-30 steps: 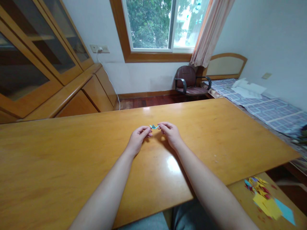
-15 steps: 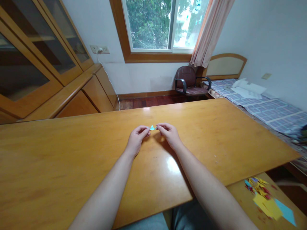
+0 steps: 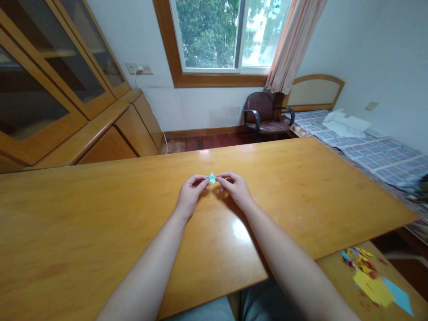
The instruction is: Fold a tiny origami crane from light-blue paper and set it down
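Observation:
A tiny folded piece of light blue paper [image 3: 211,178] sits between my two hands, just above the wooden table [image 3: 100,214]. My left hand [image 3: 191,195] pinches its left end with fingertips closed. My right hand [image 3: 235,187] pinches its right end the same way. A small triangular point of the paper sticks up between the fingertips. Both forearms stretch forward over the table's middle.
A low side surface [image 3: 337,272] at the lower right carries a heap of coloured paper scraps [image 3: 371,278]. A dark office chair [image 3: 264,117] stands under the window, with a bed [image 3: 374,147] at the right and wooden cabinets [image 3: 67,102] along the left.
My hands have drawn slightly closer together. The blue paper between them went from lying flat and wider to a narrower shape with its point up.

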The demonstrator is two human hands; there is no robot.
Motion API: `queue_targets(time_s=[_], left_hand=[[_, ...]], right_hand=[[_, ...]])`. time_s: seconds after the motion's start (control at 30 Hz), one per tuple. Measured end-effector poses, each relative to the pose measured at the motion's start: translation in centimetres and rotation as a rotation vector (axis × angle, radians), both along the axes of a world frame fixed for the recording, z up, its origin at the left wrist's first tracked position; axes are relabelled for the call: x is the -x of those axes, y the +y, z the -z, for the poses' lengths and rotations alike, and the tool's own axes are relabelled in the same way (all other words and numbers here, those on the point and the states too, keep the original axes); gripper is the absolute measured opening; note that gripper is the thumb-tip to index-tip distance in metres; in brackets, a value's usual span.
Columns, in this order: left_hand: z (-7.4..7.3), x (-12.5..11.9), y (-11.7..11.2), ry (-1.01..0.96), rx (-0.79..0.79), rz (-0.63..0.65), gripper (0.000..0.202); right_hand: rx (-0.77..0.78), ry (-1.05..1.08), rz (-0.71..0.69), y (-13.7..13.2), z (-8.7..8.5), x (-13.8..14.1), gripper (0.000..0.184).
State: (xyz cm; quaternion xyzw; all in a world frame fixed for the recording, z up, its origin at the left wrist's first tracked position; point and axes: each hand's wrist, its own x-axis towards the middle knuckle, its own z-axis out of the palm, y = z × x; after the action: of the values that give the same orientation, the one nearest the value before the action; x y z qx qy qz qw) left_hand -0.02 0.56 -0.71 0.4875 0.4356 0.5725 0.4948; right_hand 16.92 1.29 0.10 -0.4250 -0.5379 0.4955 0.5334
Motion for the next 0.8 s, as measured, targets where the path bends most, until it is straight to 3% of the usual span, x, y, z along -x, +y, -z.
queue_targets(time_s=[0.27, 0.8], left_hand=[[-0.56, -0.17, -0.33, -0.013, 0.045, 0.022, 0.034], [-0.42, 0.0, -0.23, 0.048, -0.024, 0.019, 0.023]], right_hand=[[-0.059, -0.067, 0.026, -0.07, 0.42, 0.04, 0.023], [-0.083, -0.109, -0.04, -0.24, 0.68, 0.21, 0.023]])
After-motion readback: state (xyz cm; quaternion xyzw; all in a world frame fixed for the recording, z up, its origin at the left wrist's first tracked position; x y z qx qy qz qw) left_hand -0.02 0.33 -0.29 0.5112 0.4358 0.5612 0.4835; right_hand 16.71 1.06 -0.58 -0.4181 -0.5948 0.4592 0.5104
